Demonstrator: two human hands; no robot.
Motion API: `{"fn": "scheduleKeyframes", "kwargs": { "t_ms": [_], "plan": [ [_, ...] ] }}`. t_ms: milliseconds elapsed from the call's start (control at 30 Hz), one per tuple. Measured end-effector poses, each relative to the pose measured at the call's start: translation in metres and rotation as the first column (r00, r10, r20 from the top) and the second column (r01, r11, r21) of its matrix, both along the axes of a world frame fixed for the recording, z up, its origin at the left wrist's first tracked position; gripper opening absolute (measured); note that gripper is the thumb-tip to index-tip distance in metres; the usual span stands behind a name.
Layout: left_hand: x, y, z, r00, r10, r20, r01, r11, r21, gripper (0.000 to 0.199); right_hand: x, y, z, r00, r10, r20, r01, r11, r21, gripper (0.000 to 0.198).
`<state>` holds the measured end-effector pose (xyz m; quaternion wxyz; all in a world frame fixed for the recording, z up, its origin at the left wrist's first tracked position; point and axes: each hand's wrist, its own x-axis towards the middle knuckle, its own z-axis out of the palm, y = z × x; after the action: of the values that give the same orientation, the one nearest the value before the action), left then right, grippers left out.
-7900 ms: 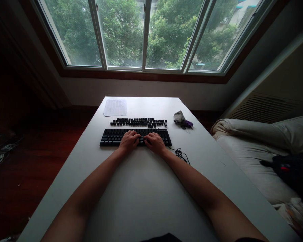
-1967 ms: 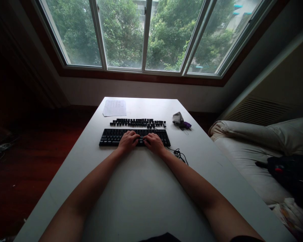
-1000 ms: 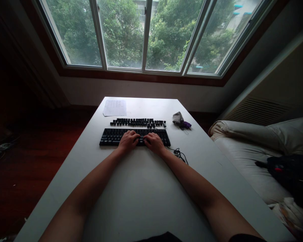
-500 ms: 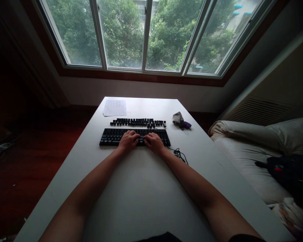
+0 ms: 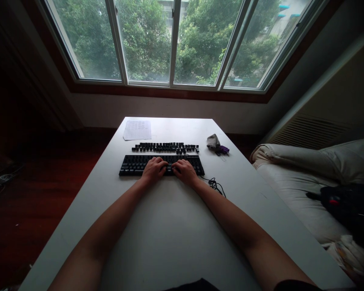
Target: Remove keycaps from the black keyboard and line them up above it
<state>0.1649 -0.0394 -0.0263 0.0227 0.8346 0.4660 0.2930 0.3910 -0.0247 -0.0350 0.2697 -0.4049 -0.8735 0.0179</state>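
Observation:
A black keyboard (image 5: 130,165) lies across the white table, with rows of keys showing on both sides of my hands. Over its middle, my left hand (image 5: 153,168) rests with fingers curled and pointing right. My right hand (image 5: 184,169) faces it from the other side, fingers bent inward, a small gap between the two. Both sets of fingertips are down at the keys. Whatever they may pinch is too small or hidden to make out. Just behind the keyboard, loose black keycaps (image 5: 160,146) stand in rows.
A printed sheet of paper (image 5: 137,130) lies at the table's back left. Grey cloth (image 5: 212,141) and a purple item (image 5: 223,150) sit at the back right. The black cable (image 5: 214,184) curls beside my right wrist. A pale sofa (image 5: 294,194) bearing a dark bag (image 5: 348,206) flanks the table.
The view has shifted very slightly. Both hands keep their place on the keyboard, and I see no object moved.

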Motion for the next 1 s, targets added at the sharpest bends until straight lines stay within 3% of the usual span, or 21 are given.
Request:
{"fn": "scheduleKeyframes", "kwargs": {
  "t_ms": [1000],
  "plan": [
    [0.0012,-0.0001,-0.0005,0.998,0.045,-0.033,-0.043,0.997,0.061,0.022,0.0004,0.0001,-0.0015,1.000,0.001,-0.002,-0.001,1.000,0.003,0.026]
  ]
}}
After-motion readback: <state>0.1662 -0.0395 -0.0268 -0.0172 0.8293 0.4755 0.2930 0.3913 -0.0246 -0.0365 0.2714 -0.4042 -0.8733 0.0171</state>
